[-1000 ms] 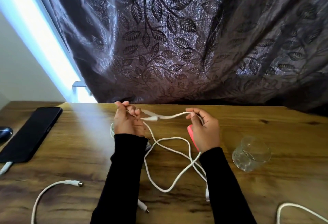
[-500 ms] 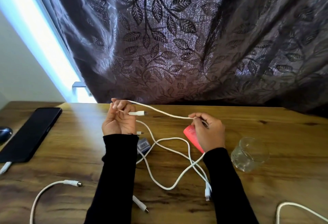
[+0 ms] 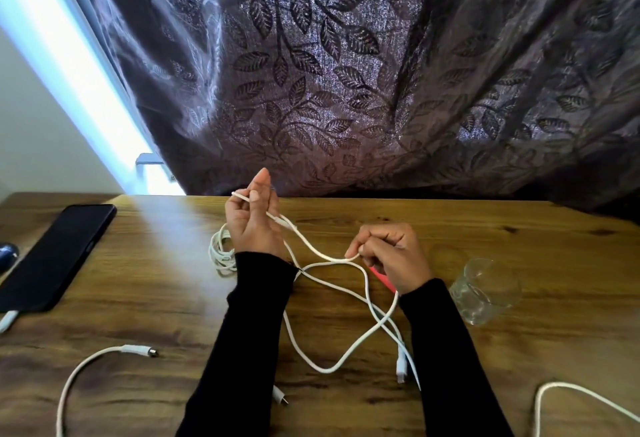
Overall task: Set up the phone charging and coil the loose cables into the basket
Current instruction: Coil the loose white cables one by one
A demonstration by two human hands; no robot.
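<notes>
Since both the left hand point(image 3: 251, 225) and right hand point(image 3: 391, 256) pinch the white cable point(image 3: 311, 249) above the table point(image 3: 346, 215), its crossed slack could knot, or drag the glass point(image 3: 485, 291) over.

No readable text
No words, brands, numbers or signs can be made out on anything in view.
</notes>
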